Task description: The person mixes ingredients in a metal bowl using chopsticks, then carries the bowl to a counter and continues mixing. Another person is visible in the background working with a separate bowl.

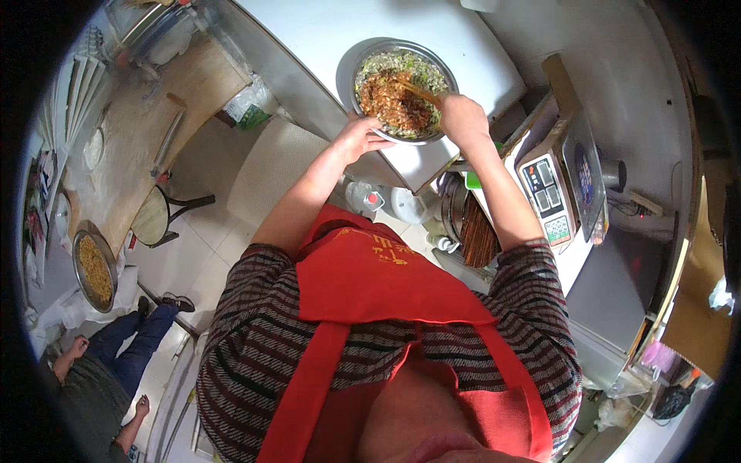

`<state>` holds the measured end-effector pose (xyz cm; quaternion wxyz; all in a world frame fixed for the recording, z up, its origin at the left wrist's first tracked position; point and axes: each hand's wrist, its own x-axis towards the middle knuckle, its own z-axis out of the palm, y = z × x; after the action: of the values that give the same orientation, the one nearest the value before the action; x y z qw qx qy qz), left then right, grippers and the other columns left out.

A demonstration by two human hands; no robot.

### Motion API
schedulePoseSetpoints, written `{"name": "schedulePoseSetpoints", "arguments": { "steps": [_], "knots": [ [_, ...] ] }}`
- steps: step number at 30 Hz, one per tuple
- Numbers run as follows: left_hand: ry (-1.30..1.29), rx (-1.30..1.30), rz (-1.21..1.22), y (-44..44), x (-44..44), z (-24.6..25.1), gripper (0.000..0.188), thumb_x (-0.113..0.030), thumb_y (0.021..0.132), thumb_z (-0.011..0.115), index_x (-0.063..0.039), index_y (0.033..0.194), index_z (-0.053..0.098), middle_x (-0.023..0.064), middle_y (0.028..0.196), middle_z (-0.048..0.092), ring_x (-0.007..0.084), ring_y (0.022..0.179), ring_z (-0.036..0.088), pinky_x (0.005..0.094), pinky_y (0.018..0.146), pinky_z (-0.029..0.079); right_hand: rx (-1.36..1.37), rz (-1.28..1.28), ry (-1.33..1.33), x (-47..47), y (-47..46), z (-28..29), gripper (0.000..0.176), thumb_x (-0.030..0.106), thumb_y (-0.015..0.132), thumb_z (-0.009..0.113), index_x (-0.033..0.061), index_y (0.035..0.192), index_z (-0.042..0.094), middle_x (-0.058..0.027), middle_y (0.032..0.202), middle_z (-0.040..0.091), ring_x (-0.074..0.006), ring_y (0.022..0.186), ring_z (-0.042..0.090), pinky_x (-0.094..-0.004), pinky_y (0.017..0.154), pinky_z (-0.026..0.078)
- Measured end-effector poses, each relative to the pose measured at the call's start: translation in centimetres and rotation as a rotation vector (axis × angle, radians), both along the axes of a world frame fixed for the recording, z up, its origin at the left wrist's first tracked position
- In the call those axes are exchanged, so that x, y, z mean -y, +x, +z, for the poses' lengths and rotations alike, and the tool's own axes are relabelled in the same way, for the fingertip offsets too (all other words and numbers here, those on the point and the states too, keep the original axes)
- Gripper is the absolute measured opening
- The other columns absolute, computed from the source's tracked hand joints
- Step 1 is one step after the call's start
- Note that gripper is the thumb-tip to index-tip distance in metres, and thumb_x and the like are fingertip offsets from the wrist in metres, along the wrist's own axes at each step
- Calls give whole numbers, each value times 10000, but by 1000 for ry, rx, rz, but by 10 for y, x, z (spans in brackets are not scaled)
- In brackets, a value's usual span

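Observation:
A round metal bowl [412, 140] stands near the edge of a white tabletop [301, 29]. Inside it lies a finely chopped pale and green mixture [425, 62], with a reddish-brown, minced-looking mass [385, 103] over the middle and left. My left hand [362, 139] grips the bowl's near-left rim, thumb toward the inside and fingers along the outer wall. Over the right rim, my right hand [465, 121] is closed around wooden chopsticks [421, 91]. Their tips reach into the reddish part; my fist hides the upper ends.
At my right sits a digital scale [547, 191], with dark slatted sticks [479, 234] below. A clear plastic jug [363, 197] is beneath the table. Leftward are a wooden worktable [197, 63], a stool [151, 217] and a bowl of yellow crumbs [95, 272]. Another person [95, 373] is at lower left.

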<state>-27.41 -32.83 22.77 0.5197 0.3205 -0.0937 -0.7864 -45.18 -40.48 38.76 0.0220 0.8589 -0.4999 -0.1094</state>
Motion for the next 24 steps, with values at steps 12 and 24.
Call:
{"name": "schedulePoseSetpoints", "arguments": {
  "steps": [12, 24],
  "knots": [
    [-38, -17, 154, -40, -15, -6, 559, -75, 928, 448, 3, 1412, 180, 250, 1357, 438, 439, 1086, 604, 566, 870, 581, -98, -15, 42, 41, -8, -27, 241, 121, 853, 524, 64, 978, 721, -177, 976, 711, -326, 933, 697, -432, 815, 561],
    [-47, 281, 105, -6, -9, 1, 795, -104, 933, 498, -226, 1499, -46, 219, 1271, 520, 341, 937, 674, 464, 762, 614, -107, 128, 7, 7, 5, -20, 207, 94, 823, 535, 45, 878, 728, -185, 922, 712, -326, 872, 707, -418, 775, 572]
  ]
}}
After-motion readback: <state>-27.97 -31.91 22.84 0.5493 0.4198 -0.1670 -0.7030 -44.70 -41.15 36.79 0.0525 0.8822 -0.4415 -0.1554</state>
